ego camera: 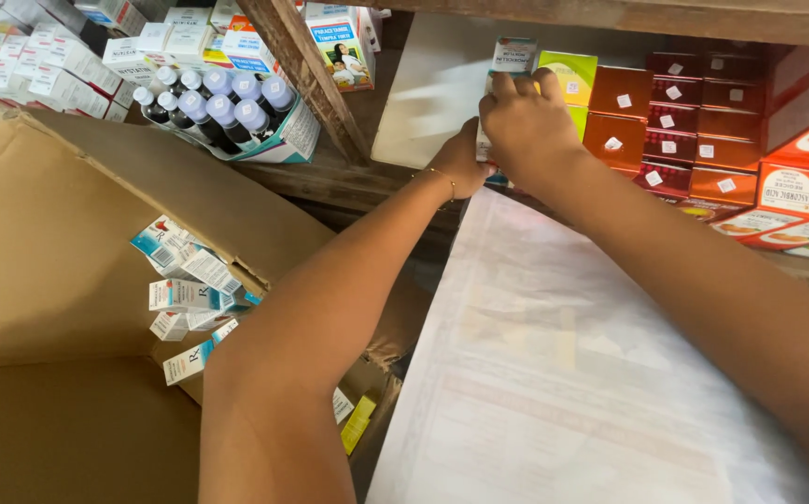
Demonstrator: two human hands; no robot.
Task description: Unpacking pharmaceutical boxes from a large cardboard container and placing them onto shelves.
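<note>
Both my hands reach onto a wooden shelf and hold a small stack of white medicine boxes (513, 58) with teal and red print. My right hand (527, 121) covers the stack from the front and top, fingers curled over it. My left hand (460, 161), with a thin bracelet at the wrist, presses the stack's left side from below. The stack stands just left of a yellow-green box (569, 75) and rows of orange and dark red boxes (675, 121).
An open brown cardboard carton (68, 233) at the left holds several small white and blue boxes (185, 280). A tray of purple-capped bottles (222, 107) sits on the shelf above it. A wooden post (306, 75) divides the shelf. Printed white paper (554, 373) covers the surface below my arms.
</note>
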